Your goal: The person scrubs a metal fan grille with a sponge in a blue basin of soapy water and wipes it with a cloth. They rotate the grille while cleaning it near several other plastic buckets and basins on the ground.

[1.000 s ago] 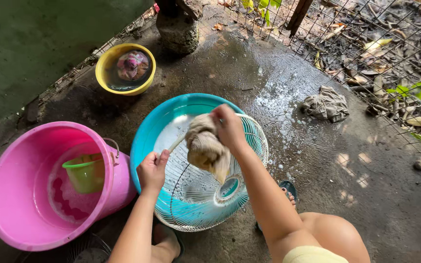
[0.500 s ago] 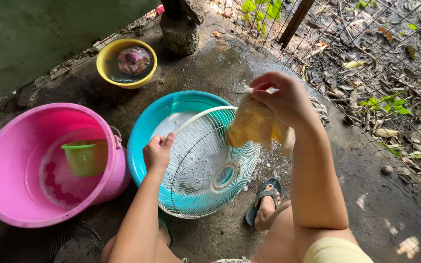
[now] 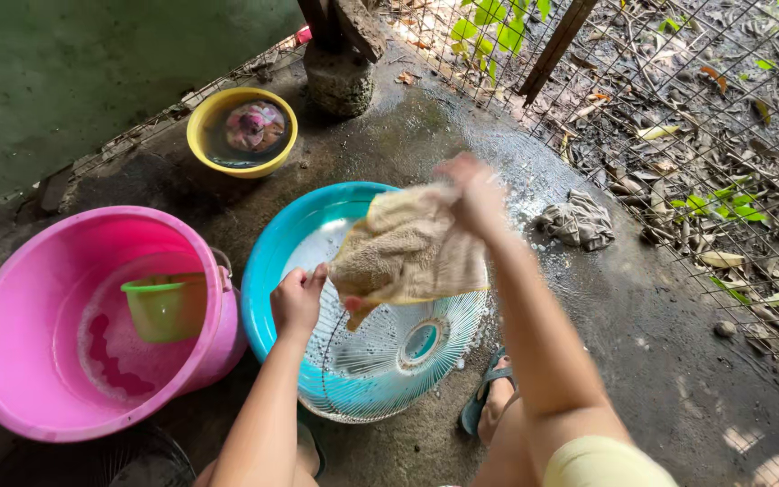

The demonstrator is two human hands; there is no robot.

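Now gripping the fan grille (image 3: 389, 352) rim with left hand (image 3: 296, 302) at nine o'clock, right hand (image 3: 472, 194) pinching the tan cloth (image 3: 407, 248) draping over its twelve o'clock edge, in the teal basin (image 3: 268, 261).

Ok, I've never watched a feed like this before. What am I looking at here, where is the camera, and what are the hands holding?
There is no machine here: the camera sits on a person's head and looks down at their own two bare hands while they crouch on wet concrete. The left hand grips the rim of a white wire fan guard, which stands tilted in a soapy teal basin. The right hand, blurred, holds a beige cloth over the guard. To the left, a pink tub holds suds and a green dipper. Farther off is a yellow basin with something soaking in it, and a grey rag lies on the ground by a wire fence.
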